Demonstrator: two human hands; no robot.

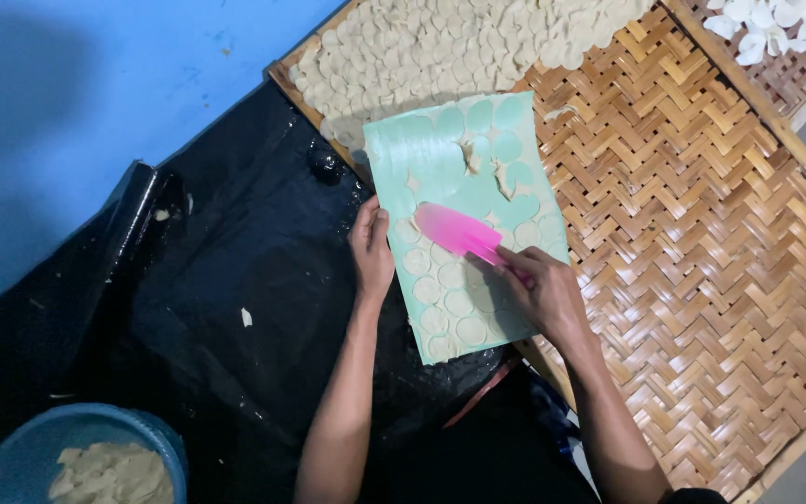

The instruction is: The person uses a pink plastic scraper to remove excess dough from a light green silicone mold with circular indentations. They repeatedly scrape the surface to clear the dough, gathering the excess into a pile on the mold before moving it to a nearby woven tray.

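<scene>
A light green board point(422, 149) lies half on a woven bamboo tray point(701, 215) and half on black plastic sheeting. Several thin round dough discs point(445, 303) cover its near half; the far half shows smears and a few torn bits. My right hand point(543, 289) grips a pink plastic scraper point(454, 231), whose blade lies flat on the board's middle. My left hand point(372, 250) rests on the board's left edge, fingers pressing it down.
Many pale dough discs point(440, 42) lie spread over the far part of the bamboo tray. A second tray point(785, 65) with white pieces sits at the top right. A blue tub point(76, 457) of dough scraps stands at the bottom left on black sheeting point(226, 308).
</scene>
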